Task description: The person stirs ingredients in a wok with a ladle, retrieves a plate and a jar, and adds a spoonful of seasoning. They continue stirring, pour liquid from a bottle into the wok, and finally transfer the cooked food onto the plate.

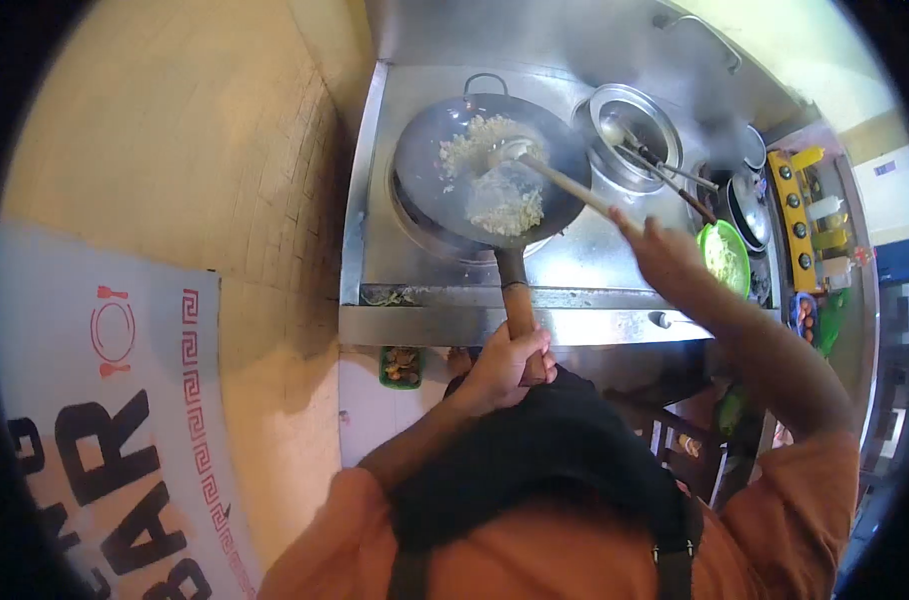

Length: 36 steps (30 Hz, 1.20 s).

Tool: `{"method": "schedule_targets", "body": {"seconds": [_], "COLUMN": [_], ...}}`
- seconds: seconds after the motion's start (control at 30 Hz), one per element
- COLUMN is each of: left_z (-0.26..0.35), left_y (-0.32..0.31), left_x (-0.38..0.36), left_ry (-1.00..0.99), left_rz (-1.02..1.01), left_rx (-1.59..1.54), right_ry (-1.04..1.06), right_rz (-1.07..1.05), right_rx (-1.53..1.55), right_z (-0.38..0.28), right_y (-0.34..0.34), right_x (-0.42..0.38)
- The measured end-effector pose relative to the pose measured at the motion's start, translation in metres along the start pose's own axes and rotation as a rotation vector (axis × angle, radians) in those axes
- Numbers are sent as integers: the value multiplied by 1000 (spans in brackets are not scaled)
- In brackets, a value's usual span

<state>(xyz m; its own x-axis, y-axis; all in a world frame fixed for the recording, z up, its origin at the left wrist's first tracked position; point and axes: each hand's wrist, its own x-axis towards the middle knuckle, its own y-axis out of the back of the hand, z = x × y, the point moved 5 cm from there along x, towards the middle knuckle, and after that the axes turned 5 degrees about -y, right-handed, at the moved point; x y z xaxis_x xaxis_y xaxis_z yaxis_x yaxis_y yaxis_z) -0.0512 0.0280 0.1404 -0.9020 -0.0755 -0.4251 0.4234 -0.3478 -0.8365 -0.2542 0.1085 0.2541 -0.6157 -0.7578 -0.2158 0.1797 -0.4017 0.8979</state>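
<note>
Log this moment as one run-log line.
left hand: grips wok handle | right hand: holds ladle in rice | wok: on burner

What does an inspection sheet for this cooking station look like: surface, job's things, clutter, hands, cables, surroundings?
Surface: steel stove counter, steam above it.
Job's things: wok on the burner, holding rice; long-handled ladle with its bowl in the rice.
Clutter: metal pot with utensils in it, green plate of food, yellow rack of bottles.
Hands: left hand with fingers wrapped around the wok's wooden handle; right hand gripping the ladle's handle.
Cables: nothing seen.
Surroundings: tan wall at left, printed banner below it.
</note>
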Motion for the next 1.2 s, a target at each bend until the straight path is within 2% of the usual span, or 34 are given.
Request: {"method": "schedule_targets", "body": {"seconds": [0.03,0.13,0.2,0.27,0.3,0.4,0.47,0.53,0.6,0.67,0.73,0.77,0.87,0.9,0.93,1.0,1.07,1.13,1.2], "left_z": [0,5,-1,4,4,-7,-4,-7,-10,-10,-7,-5,-8,-7,-1,6,7,6,-1], "left_y": [-1,23,32,39,41,59,72,84,95,99,104,108,113,112,108,103,106,106,109], "left_x": [-1,27,38,45,47,52,63,64,71,73,73,73,71,73,80,82,89,94,91], "left_ry": [-4,-2,-13,-50,-34,-31,-59,-61,-86,-118,-111,-108,-15,32,63,94,92,80,79], "left_rz": [3,-16,-22,0,-4,-22,-32,-39,-26,-30,-7,-1,-59,-73,-95,-59,-119,-99,-78], "left_rx": [20,149,120,105,81,73,92,144,124,107,148,148,-52,-132,-210,-198,-43,-38,-25], "right_ry": [35,6,3,-32,-56,-157,-178,-196,-322,-307,-129,-38,-91,-188,-106,-413,-461,-441,-475], "right_rz": [104,72,84,-26,-107,-153,-89,-81,-1,22,-53,8,-6,-96,120,-410,-481,-674,-706], "right_rx": [63,-54,-162,-153,-176,168,435,506,701,771,780,807,848,887,861,1291,1407,1401,1346], "right_z": [11,34,44,47,44,41,33,18,10,-2,-19,-21,-41,-46,-41,-34,-24,-22,-20], "right_y": [21,67,76,75,61,-8,-40,-43,-72,-76,-70,-68,-88,-80,-92,-41,-14,-10,-74], "right_x": [6,0,-5,-4,4,40,50,54,69,76,67,53,39,49,64,58,42,19,21]}}
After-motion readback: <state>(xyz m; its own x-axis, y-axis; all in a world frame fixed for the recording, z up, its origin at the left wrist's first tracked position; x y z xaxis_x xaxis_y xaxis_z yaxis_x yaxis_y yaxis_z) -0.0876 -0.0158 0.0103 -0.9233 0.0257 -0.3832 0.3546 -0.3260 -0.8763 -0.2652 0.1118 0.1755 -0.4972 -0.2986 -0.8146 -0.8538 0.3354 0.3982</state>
